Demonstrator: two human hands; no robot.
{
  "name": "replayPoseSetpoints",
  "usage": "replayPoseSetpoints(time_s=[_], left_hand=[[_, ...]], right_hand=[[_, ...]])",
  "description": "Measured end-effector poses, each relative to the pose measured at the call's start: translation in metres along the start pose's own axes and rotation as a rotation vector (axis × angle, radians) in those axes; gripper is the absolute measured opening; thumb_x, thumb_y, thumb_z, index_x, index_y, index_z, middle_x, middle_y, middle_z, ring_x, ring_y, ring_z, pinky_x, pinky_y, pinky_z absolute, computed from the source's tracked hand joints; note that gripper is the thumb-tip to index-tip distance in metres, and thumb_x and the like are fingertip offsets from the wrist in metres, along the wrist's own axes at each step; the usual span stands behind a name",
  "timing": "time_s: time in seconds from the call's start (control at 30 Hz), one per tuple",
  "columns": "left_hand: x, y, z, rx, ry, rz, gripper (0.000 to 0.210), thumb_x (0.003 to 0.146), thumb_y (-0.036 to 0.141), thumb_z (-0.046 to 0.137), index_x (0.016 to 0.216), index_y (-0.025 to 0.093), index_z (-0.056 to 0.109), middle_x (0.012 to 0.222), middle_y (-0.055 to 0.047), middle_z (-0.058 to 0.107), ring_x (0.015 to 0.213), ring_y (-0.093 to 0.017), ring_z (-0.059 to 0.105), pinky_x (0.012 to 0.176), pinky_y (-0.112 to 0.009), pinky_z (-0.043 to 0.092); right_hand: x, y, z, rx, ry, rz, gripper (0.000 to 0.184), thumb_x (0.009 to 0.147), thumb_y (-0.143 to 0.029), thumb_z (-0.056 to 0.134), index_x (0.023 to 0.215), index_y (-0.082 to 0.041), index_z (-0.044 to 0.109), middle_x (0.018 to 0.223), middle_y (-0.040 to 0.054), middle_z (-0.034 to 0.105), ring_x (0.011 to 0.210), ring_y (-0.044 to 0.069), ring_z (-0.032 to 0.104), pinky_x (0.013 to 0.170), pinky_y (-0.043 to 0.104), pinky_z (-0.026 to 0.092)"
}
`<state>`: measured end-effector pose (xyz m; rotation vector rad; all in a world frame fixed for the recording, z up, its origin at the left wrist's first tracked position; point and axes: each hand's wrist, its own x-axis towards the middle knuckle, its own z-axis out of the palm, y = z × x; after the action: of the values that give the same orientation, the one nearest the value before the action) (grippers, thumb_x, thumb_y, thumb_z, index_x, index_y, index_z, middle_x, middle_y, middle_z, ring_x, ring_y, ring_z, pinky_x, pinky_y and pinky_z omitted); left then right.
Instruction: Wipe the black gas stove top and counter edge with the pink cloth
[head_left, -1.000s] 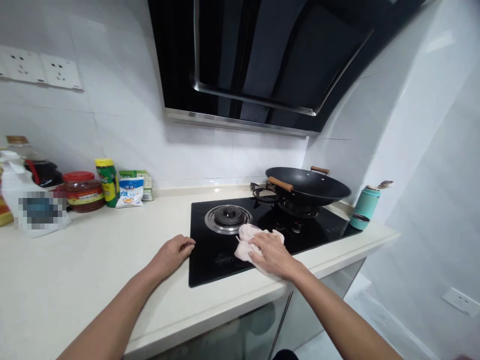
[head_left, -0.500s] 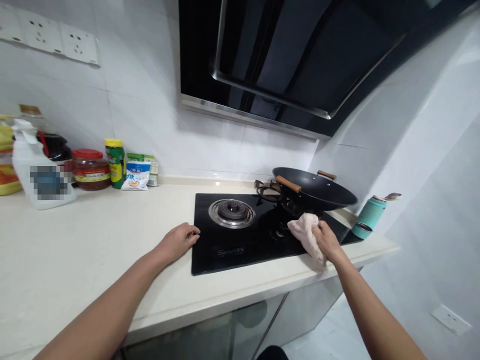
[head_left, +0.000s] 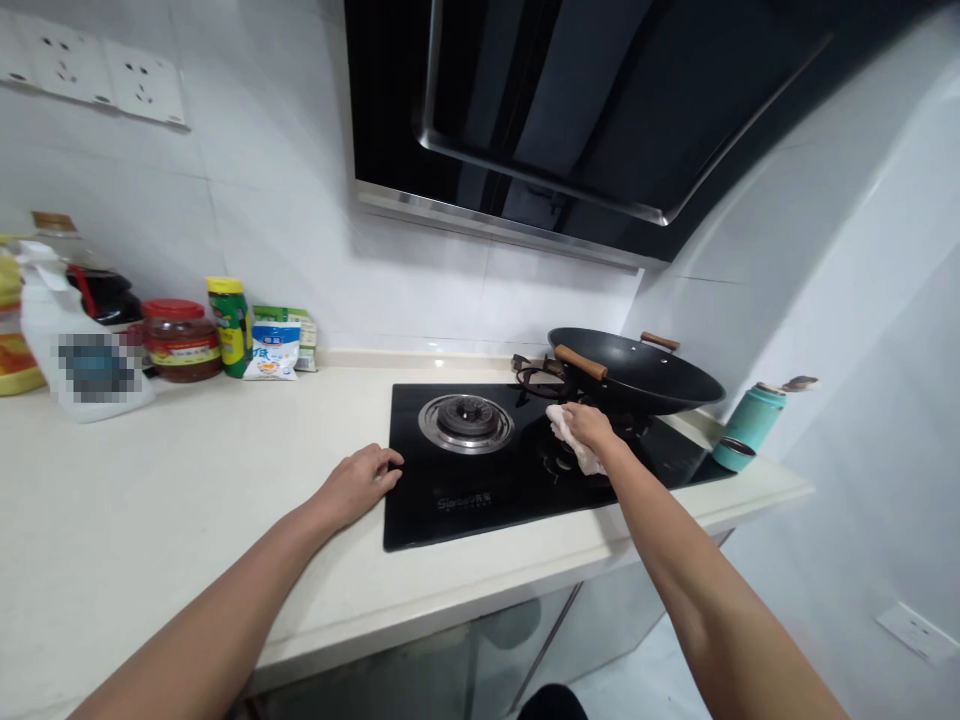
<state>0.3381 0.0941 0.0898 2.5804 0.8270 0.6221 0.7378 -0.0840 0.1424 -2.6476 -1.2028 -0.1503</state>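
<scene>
My right hand (head_left: 589, 426) grips a pale pinkish-white cloth (head_left: 568, 436), pressed to the black glass of the gas stove (head_left: 517, 484) near its middle, just in front of the wok. Part of the cloth is hidden under my hand and wrist. At the stove's left edge my left hand (head_left: 363, 482) rests on the counter, holding nothing, its fingertips slightly apart and touching the glass. The left burner (head_left: 466, 424) is bare, its metal ring exposed. A black wok (head_left: 651, 372) with wooden handles sits over the right burner.
A range hood (head_left: 525, 120) hangs above the stove. On the right stand a teal bottle (head_left: 753, 415) and its cup-like lid (head_left: 734, 454). Along the left wall are a white spray bottle (head_left: 56, 310), a red-lidded jar (head_left: 182, 340), a green shaker bottle (head_left: 229, 325) and a small blue-white packet (head_left: 273, 350).
My right hand has moved left and farther in over the stove with the cloth, away from the front edge. My left hand has stayed in place. The view has shifted slightly.
</scene>
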Motion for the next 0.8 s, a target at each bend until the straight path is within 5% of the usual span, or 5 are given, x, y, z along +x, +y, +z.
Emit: replayPoseSetpoints(time_s=[0.13,0.27,0.5,0.67,0.8], left_hand=[[0.001,-0.001,0.001,0.009,-0.010,0.011,0.041,0.087,0.043,0.047,0.111,0.021,0.071,0.096,-0.007,0.067,0.088,-0.023,0.064,0.084,-0.036,0.050],[0.000,0.000,0.001,0.018,-0.004,0.025,0.043,0.087,0.044,0.046,0.112,0.021,0.072,0.101,-0.008,0.068,0.094,-0.025,0.064,0.089,-0.038,0.050],[-0.003,0.001,0.003,0.037,-0.004,0.019,0.045,0.089,0.043,0.045,0.116,0.020,0.071,0.103,-0.009,0.068,0.099,-0.027,0.064,0.091,-0.040,0.049],[-0.004,-0.001,0.004,0.061,-0.007,0.022,0.044,0.090,0.040,0.042,0.118,0.020,0.070,0.106,-0.010,0.067,0.103,-0.027,0.063,0.095,-0.041,0.047],[-0.003,0.000,0.004,0.064,0.002,0.023,0.042,0.089,0.039,0.044,0.116,0.021,0.070,0.105,-0.009,0.068,0.101,-0.027,0.064,0.093,-0.040,0.048]], right_hand=[[-0.017,-0.002,-0.005,-0.074,-0.078,-0.065,0.055,0.105,-0.048,0.027,0.111,-0.019,0.074,0.116,0.0143,0.074,0.110,0.027,0.067,0.089,0.032,0.045],[-0.066,0.014,0.005,-0.102,-0.044,-0.107,0.056,0.104,-0.047,0.030,0.134,-0.012,0.061,0.129,0.0190,0.067,0.119,0.028,0.063,0.099,0.036,0.043],[-0.138,0.103,0.038,-0.104,0.172,-0.326,0.060,0.087,-0.024,0.053,0.146,-0.027,0.054,0.138,0.0119,0.053,0.117,0.026,0.058,0.104,0.040,0.044],[-0.115,0.168,0.032,-0.202,0.157,-0.088,0.051,0.089,-0.020,0.051,0.138,-0.031,0.064,0.133,0.0124,0.051,0.108,0.025,0.062,0.099,0.038,0.045],[-0.076,0.177,0.022,-0.169,0.036,-0.078,0.048,0.093,-0.024,0.048,0.136,-0.034,0.065,0.131,0.0094,0.053,0.107,0.023,0.064,0.099,0.034,0.043]])
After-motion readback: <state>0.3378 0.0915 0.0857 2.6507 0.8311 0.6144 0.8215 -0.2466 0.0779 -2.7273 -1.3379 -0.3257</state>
